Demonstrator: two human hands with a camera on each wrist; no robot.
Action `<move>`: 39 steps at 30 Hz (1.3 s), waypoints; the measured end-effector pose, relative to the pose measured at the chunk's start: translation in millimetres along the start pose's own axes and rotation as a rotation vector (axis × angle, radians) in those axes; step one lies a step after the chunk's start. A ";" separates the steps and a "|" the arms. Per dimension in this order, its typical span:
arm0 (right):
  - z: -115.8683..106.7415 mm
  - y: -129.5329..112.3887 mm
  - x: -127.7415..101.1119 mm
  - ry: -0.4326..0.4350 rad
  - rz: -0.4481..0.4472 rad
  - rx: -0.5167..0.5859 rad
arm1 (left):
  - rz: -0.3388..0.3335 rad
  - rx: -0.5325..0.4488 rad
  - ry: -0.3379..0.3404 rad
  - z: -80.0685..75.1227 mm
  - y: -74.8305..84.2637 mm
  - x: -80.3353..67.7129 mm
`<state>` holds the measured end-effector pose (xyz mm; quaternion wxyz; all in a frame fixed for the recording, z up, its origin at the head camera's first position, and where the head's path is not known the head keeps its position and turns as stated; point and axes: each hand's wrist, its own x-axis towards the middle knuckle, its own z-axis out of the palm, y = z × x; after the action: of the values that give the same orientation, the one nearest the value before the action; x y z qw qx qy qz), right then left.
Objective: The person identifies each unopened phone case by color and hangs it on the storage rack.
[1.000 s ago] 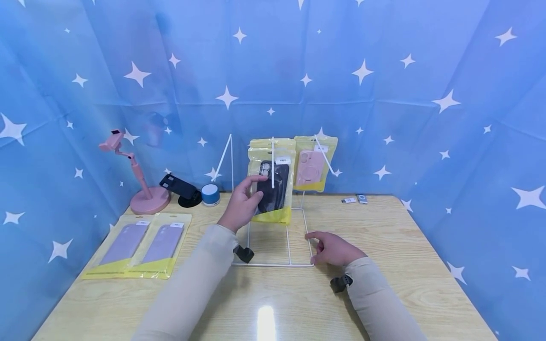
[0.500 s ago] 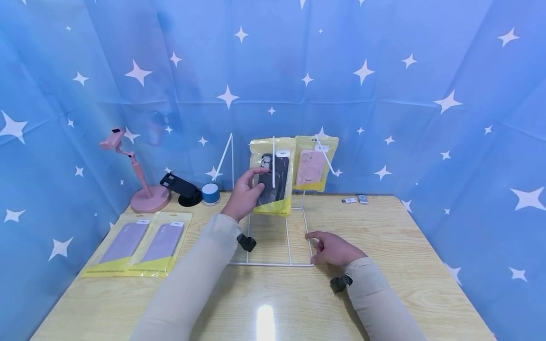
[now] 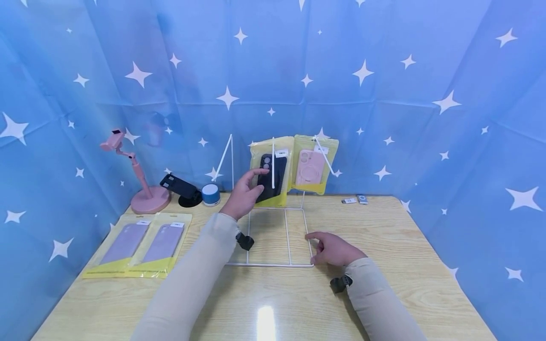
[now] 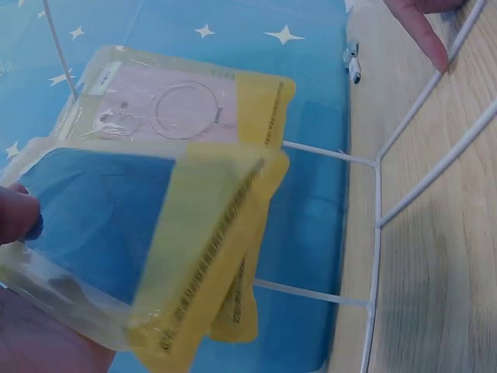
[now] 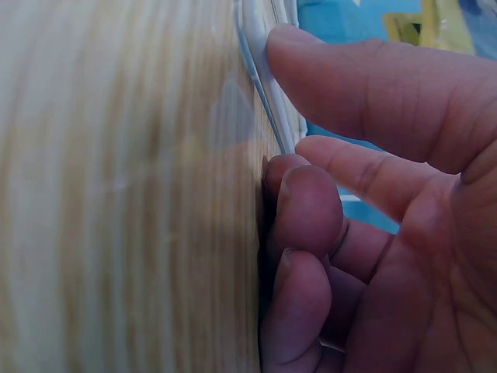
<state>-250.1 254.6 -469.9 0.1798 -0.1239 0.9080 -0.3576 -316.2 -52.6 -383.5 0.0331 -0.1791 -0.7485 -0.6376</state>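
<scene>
A white wire display rack stands on the wooden table. A yellow packet with a black phone case hangs on its middle hook, beside a packet with a pink case on the right hook. My left hand pinches the black case packet at its left edge. The left wrist view shows the thumb on that packet, the pink one behind it. My right hand rests at the rack's front right corner, index finger laid over the wire.
Two packets with purple cases lie flat at the table's left. A pink phone stand, a black holder and a small blue-and-white cylinder stand at the back left. Small items lie at the back right. Blue star cloth surrounds the table.
My left hand has slid the black case packet back along the middle hook, so it now hangs close to the rack's rear. The right hand has stayed in place.
</scene>
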 end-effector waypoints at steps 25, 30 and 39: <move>1.4 1.0 2.1 0.003 0.006 0.009 | 0.021 0.168 0.011 -30.3 -29.7 -19.5; 2.2 1.2 3.8 0.002 0.001 -0.011 | 0.010 0.227 -0.016 -48.4 -36.2 -33.7; 1.4 1.5 2.8 -0.002 -0.001 -0.014 | -0.049 0.295 0.028 -95.6 -54.3 -68.1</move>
<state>-252.2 253.8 -472.5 0.1796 -0.1258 0.9102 -0.3513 -286.5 -167.1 -436.0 0.0539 -0.1453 -0.8377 -0.5237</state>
